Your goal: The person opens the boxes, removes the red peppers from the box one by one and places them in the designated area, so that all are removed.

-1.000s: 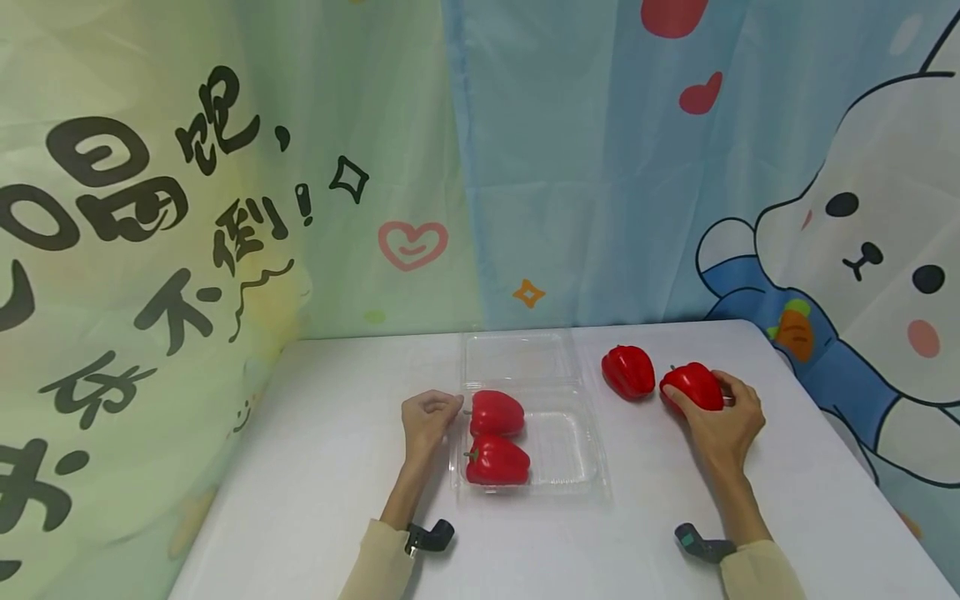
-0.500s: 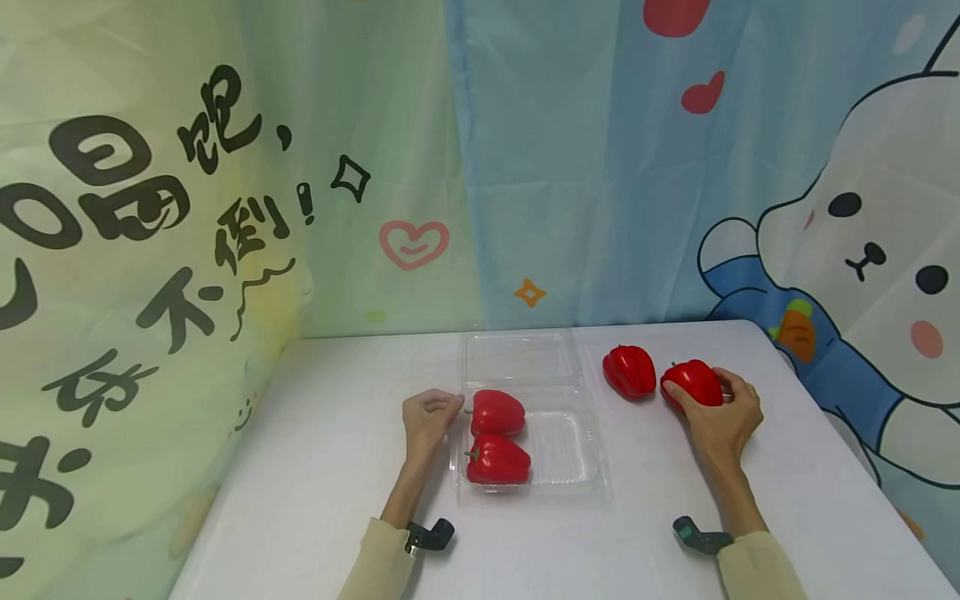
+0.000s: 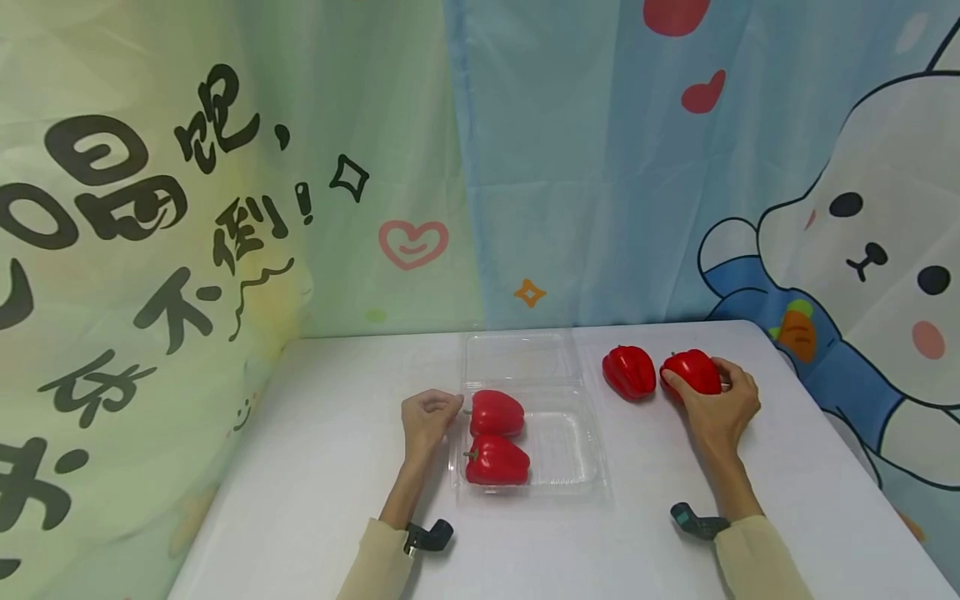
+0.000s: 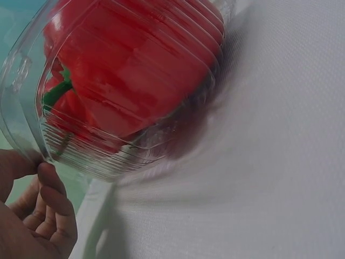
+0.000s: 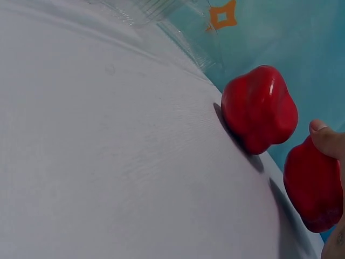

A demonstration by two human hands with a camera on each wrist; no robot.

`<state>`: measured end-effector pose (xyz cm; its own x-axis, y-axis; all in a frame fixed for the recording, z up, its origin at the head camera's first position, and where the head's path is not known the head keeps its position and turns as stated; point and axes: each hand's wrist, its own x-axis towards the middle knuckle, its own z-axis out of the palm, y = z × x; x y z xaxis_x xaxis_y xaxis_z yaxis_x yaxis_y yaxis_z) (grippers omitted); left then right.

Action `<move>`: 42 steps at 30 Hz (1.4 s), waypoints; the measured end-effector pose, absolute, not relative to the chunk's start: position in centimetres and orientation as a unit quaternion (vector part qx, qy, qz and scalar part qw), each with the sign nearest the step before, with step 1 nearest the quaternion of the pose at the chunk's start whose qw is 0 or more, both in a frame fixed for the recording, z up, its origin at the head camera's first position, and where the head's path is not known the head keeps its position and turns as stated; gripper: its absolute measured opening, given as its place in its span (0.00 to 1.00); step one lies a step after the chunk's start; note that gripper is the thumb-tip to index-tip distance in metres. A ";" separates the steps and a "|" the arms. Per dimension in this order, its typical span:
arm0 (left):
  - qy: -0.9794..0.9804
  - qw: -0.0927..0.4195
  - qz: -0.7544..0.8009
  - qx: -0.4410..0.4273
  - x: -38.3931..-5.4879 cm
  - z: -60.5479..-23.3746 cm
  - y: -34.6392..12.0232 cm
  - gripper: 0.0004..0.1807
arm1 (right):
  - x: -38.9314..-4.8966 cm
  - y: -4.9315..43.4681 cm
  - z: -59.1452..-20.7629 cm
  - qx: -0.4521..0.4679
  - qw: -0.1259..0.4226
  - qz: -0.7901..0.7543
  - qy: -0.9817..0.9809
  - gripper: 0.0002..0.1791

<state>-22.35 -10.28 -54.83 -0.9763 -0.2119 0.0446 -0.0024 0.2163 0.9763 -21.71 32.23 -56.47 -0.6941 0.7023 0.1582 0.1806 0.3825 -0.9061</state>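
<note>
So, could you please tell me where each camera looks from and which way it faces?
Head: worn on the head, facing forward and down at the white table and patterned backdrop; left hand, right hand and forearms show.
Left wrist: on that wrist, facing the clear container and a red pepper inside; left-hand fingers show.
Right wrist: on that wrist, facing across the table to the loose pepper and held pepper; part of that hand shows.
Shared: head and right wrist both show those two peppers.
</note>
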 end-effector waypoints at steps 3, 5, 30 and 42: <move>-0.776 0.085 -0.621 0.069 -22.4 -54.8 -10.3 0.10 | -22.1 32.1 -56.3 -0.283 0.273 0.481 -0.784 0.44; -0.776 0.086 -0.620 0.069 -22.4 -54.8 -10.3 0.10 | -22.3 32.1 -56.2 -0.285 0.277 0.483 -0.780 0.43; -0.778 0.089 -0.618 0.073 -22.3 -55.0 -10.2 0.10 | -23.4 31.9 -56.6 -0.285 0.296 0.479 -0.776 0.43; -0.775 0.092 -0.622 0.067 -22.3 -55.0 -10.3 0.10 | -23.8 31.8 -56.8 -0.287 0.301 0.481 -0.772 0.43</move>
